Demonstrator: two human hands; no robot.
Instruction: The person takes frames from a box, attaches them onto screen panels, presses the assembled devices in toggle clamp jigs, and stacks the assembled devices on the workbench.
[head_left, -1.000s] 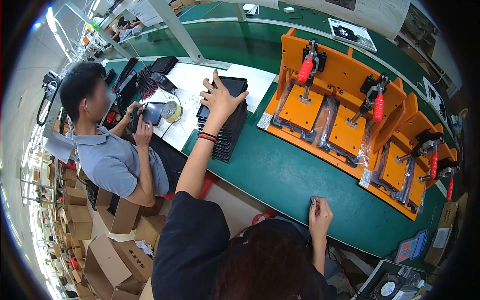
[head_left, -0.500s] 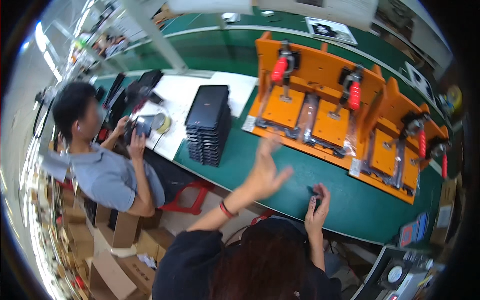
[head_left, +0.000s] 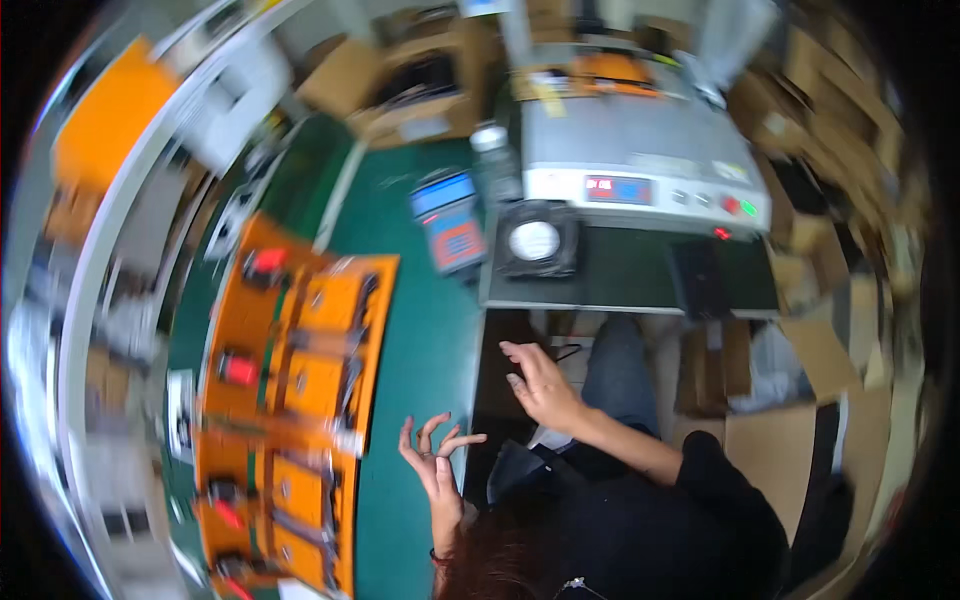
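Note:
Fingers spread and holding nothing, my left hand [head_left: 437, 465] hovers at the edge of the green bench [head_left: 425, 345], with a red band on its wrist. Closest to it on the left are the orange clamping fixtures [head_left: 380, 300], which have red-handled toggle clamps [head_left: 240, 370] and dark parts lying beside their orange plates. My right hand [head_left: 550, 392] is stretched out, also without anything in it, above my lap and past the bench edge. A blue handheld meter [head_left: 450, 222] with red keys lies on the bench, beyond both hands.
A grey machine [head_left: 640, 140] with a lit display and buttons stands at the far right. Before it sit a small black fan [head_left: 537, 243] and a flat black piece [head_left: 697, 278] at the table edge. A clear bottle [head_left: 495, 165] and cardboard boxes [head_left: 425, 110] are behind.
My view has swung right, so the fixtures now appear at the left and the grey machine is in sight. The co-worker and black stack have left view. Both hands remain without anything.

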